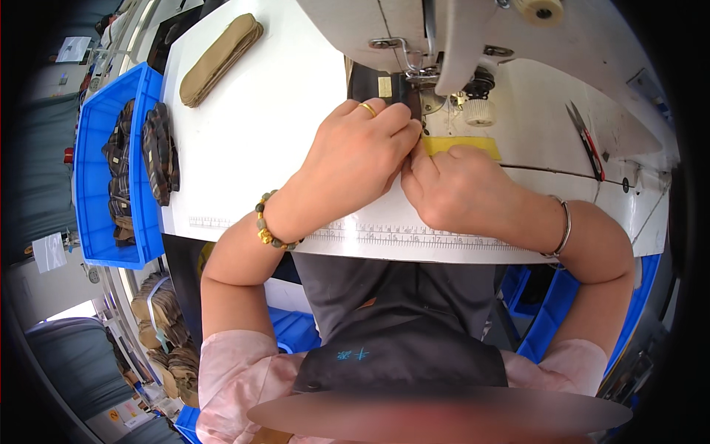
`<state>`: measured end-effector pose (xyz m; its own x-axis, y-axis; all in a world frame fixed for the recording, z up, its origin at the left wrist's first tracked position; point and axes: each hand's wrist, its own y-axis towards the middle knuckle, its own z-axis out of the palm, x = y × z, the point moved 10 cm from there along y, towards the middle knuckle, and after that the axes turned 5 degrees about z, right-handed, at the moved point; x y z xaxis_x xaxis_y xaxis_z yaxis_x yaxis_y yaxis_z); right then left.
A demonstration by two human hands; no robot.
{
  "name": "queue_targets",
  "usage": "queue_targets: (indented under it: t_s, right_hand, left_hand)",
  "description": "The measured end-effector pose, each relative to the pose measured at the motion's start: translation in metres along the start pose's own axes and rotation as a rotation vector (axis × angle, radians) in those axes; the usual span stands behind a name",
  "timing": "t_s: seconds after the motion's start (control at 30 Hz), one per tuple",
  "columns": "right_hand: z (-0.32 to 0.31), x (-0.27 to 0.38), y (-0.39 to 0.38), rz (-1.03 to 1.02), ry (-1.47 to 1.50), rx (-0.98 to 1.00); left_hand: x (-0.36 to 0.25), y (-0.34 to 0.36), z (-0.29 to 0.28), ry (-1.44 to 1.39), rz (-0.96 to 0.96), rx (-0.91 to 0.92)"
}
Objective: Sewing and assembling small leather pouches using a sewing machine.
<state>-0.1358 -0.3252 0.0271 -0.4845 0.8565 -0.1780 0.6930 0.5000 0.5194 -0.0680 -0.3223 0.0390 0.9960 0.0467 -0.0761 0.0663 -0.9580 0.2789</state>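
Observation:
A dark fabric piece [361,83] with a small pale label lies under the needle area of a white sewing machine [488,37]. My left hand [359,148] is closed over its near edge, fingers curled and a gold ring on one of them. Close against it, my right hand [462,185] is also closed, thumb and finger pinched at the fabric's right corner. The fingertips of both hands meet just in front of the presser foot [423,74] and are partly hidden. A yellow strip [473,146] lies on the machine bed behind my right knuckles.
Red-handled thread snips [589,148] lie at the right. Stacked tan fabric pieces [220,61] rest on the white table [259,140] at the far left. Folded plaid pieces [158,154] sit beside a blue bin [137,214] holding more. A printed ruler [384,235] runs along the front edge.

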Motion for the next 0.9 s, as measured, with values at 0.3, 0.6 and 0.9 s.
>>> queue_targets:
  t_s: [0.3, 0.6, 0.9]
  right_hand:
    - [0.003, -0.022, 0.006, 0.082, 0.049, 0.043]
    - [-0.194, -0.018, -0.020, 0.230, 0.432, -0.433]
    - [-0.255, 0.006, -0.052, -0.565, 0.796, -1.353]
  left_hand:
    - [0.019, 0.004, 0.004, -0.010, -0.042, -0.088]
    - [0.023, 0.001, 0.007, -0.020, -0.040, -0.179]
    - [0.026, -0.001, 0.009, -0.052, -0.079, -0.158]
